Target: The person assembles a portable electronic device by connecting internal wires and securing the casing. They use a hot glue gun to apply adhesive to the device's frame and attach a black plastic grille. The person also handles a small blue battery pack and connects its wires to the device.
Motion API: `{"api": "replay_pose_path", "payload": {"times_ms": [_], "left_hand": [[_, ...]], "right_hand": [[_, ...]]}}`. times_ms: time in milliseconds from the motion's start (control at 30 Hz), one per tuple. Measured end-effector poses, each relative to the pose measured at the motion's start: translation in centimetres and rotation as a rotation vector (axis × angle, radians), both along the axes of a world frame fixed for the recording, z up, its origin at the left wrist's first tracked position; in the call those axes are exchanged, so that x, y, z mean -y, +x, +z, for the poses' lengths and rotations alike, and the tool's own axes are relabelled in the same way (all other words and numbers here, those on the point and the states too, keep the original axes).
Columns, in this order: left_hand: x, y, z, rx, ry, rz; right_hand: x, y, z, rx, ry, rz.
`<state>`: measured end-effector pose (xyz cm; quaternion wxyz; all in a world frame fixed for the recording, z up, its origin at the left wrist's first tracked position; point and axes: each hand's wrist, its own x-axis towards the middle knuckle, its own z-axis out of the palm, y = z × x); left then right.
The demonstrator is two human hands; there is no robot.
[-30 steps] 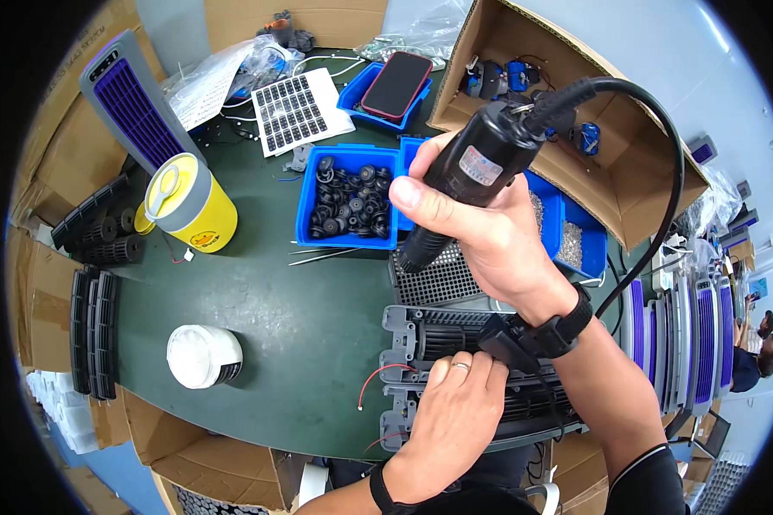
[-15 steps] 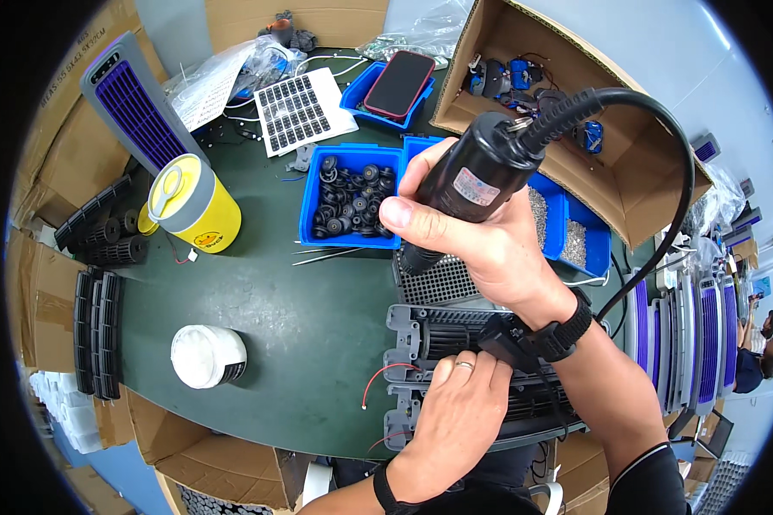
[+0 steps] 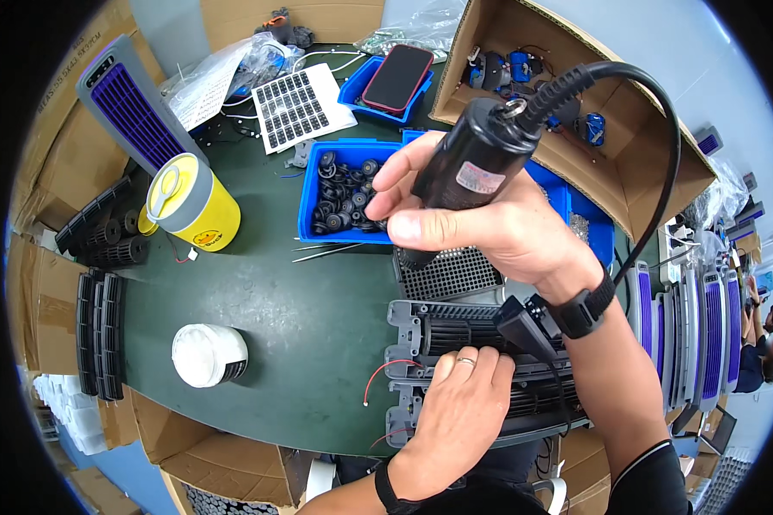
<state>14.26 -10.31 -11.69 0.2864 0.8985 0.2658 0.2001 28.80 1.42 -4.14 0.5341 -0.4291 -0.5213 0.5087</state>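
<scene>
My right hand holds a black electric screwdriver at a tilt, thumb along its near side. Its lower end is over a black perforated tray, above the far edge of the work; the tip is hard to make out. My left hand lies with curled fingers over a grey fan housing, which has a dark ribbed fan roller inside. A second similar housing lies nearer to me, partly under that hand. A red wire sticks out at the left ends.
Blue bins hold black wheel-like parts and small metal pieces. A cardboard box with motors stands far right, past the screwdriver's cable. A yellow cup and white jar stand left. Purple-grey fan panels line the right.
My right hand has shifted slightly right at the wrist, and the screwdriver's top has moved a little up and left, with its fingers spread a bit more. My left hand has hardly moved.
</scene>
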Motion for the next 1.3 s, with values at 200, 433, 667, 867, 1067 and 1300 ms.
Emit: {"api": "replay_pose_path", "payload": {"times_ms": [200,433,667,867,1067,1300], "left_hand": [[0.0,0.0,0.0,-0.017,-0.007,-0.008],[0.0,0.0,-0.1,0.005,-0.005,0.004],[-0.3,-0.2,0.6,-0.054,0.052,-0.033],[0.2,-0.1,-1.2,0.057,0.056,-0.019],[0.1,-0.2,-0.7,-0.007,0.019,-0.038],[0.2,-0.1,-0.9,0.002,-0.082,-0.038]], "right_hand": [[0.2,-0.5,-1.2,0.029,0.058,-0.178],[1.5,-0.7,0.8,0.013,0.138,-0.147],[4.6,-1.2,2.9,-0.020,0.301,-0.129],[5.9,-3.0,3.0,-0.092,0.088,-0.174],[5.6,-3.1,2.1,-0.065,0.054,-0.197],[4.9,-3.0,2.2,0.162,0.139,-0.073]]}}
